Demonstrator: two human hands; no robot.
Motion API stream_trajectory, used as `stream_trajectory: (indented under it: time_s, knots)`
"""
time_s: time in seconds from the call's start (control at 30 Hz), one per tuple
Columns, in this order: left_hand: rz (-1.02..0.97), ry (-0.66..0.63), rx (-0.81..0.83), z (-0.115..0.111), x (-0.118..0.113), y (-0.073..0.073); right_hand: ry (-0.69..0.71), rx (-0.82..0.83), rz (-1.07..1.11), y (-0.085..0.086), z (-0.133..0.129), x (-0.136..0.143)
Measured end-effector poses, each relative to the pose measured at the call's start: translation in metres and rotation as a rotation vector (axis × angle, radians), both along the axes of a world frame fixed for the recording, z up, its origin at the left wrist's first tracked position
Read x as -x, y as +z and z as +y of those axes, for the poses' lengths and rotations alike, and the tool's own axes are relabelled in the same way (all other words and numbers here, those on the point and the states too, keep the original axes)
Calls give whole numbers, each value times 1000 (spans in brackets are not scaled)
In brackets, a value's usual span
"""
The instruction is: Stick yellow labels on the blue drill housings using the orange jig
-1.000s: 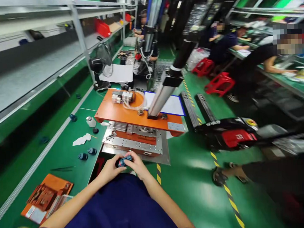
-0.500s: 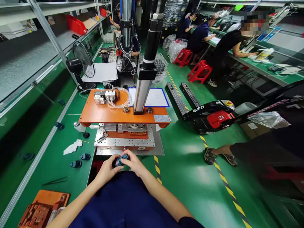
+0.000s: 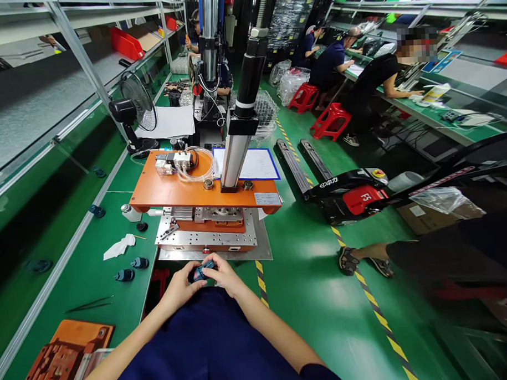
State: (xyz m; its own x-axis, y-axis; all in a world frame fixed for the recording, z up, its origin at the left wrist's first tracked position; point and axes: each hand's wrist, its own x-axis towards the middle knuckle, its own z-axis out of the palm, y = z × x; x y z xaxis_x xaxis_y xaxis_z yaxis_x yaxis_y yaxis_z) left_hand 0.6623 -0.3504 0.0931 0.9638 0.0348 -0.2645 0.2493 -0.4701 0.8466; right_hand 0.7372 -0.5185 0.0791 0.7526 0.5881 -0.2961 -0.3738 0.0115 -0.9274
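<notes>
A small dark blue part [image 3: 201,271] is held between both hands, just in front of the orange press fixture [image 3: 203,189]. My left hand [image 3: 182,282] has its fingers round the part's left side. My right hand [image 3: 224,273] grips it from the right, with the fingertips on its top. Two similar dark blue parts, a nearer one [image 3: 124,275] and a farther one [image 3: 139,262], lie on the green table to the left. Behind them are a white cloth [image 3: 119,247] and a round black piece [image 3: 141,226].
Tweezers [image 3: 89,304] and an orange block fixture [image 3: 63,357] lie at the lower left. A black fan [image 3: 136,108] stands behind. To the right are a pallet truck [image 3: 353,192], a standing person's legs, and people seated at another bench.
The camera view has shifted slightly. Both hands still hold the part, and its tilt and the finger positions differ only a little.
</notes>
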Motion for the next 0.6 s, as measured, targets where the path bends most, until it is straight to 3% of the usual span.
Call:
stream_trajectory:
  time_s: [0.6]
  knots:
    - [13, -25, -2, -8, -5, -6, -13, 7, 16, -11, -11, -3]
